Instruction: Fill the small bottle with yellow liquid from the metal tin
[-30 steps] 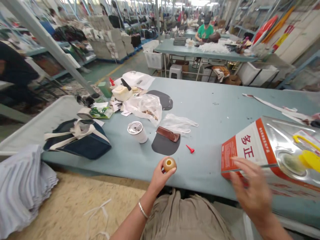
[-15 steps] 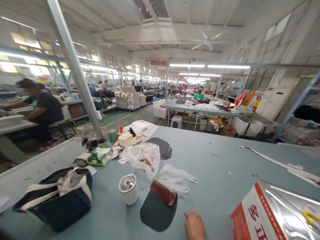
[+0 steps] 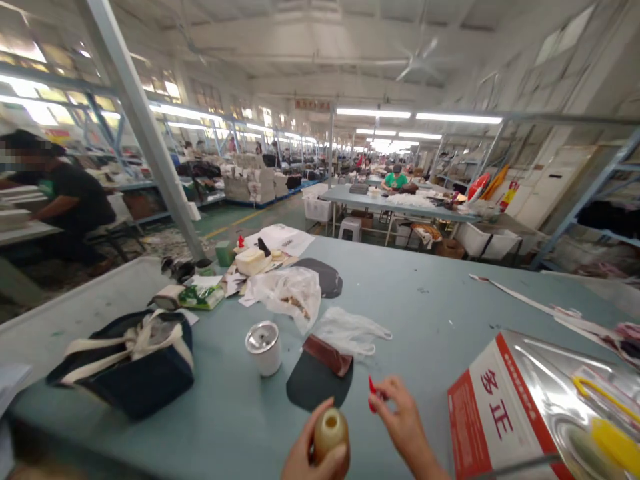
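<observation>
two hands meet at the bottom centre of the frame. the left hand [image 3: 313, 460] is wrapped around a small amber bottle [image 3: 330, 432], held upright with its open mouth facing up. the right hand [image 3: 403, 423], just to the right of it, pinches a small red nozzle cap [image 3: 373, 393] between fingertips and thumb, lifted off the blue-grey table [image 3: 425, 293]. bottle and cap are near each other but not touching.

the step in hand looks like fitting the red nozzle onto the bottle's mouth: both parts are gripped, not yet joined. the next move would call for bringing the cap's wide end over the opening, lining it up square and pressing or twisting it down while the left hand keeps the bottle steady and upright, since its contents cannot be seen.

at the lower right lies a large tin can [image 3: 540, 413] on its side, with a yellow handle. just above the hands sit a dark oval piece [image 3: 313, 390] with a brown leather piece [image 3: 327, 355] on it, and left of those a white cup [image 3: 264, 348]. a navy tote bag [image 3: 130, 367] rests at the lower left, and a person in black [image 3: 65, 200] works at the far left.
</observation>
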{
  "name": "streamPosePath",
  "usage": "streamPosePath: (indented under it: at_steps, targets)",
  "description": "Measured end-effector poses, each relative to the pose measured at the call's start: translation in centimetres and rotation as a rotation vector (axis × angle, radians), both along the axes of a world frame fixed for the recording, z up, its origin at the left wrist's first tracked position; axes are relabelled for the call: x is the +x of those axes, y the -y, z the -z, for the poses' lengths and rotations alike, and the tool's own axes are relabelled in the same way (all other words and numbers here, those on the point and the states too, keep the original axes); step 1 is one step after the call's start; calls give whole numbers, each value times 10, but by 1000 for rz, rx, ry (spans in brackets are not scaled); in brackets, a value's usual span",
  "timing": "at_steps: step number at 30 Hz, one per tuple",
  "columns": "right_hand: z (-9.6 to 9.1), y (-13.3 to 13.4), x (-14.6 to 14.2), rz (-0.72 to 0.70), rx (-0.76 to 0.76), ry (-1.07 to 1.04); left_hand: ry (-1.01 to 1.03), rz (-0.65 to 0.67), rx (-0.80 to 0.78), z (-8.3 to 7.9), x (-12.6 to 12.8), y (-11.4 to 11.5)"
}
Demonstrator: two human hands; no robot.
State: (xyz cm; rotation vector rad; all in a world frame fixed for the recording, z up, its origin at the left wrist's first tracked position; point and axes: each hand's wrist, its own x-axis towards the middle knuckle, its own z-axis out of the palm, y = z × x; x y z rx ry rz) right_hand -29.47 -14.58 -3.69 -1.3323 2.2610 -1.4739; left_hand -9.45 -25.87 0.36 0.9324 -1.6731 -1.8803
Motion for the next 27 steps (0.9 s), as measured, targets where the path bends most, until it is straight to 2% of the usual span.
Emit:
streamPosePath:
  at_steps: [2, 4, 6, 8, 10, 12, 16, 20, 23, 27]
  targets:
    - [-65, -5, 7, -33, -138, 60, -55, 76, -5, -20, -5, -5]
    - [-122, -6, 8, -56, -230, 106, -117, 138, -35, -44, -15, -4]
    - [-163, -7, 10, -116, -268, 153, -156, 187, -84, -68, -26, -1]
    - [-187, -10, 16, -161, -261, 155, -164, 238, -106, -89, -31, -2]
    - [-196, -14, 24, -199, -249, 128, -169, 292, -99, -103, -31, -7]
    - [-197, -17, 31, -228, -232, 88, -172, 334, -84, -109, -28, -13]
    - [-198, -20, 36, -252, -164, 0, -153, 359, -80, -111, -24, -19]
    - [-201, -24, 40, -277, -104, 15, -155, 368, -68, -111, -20, -22]
    - [-193, -27, 43, -277, -81, 7, -164, 399, -65, -104, -19, -22]
    - [-168, -25, 30, -313, -88, -74, -180, 486, -59, -90, -28, -15]
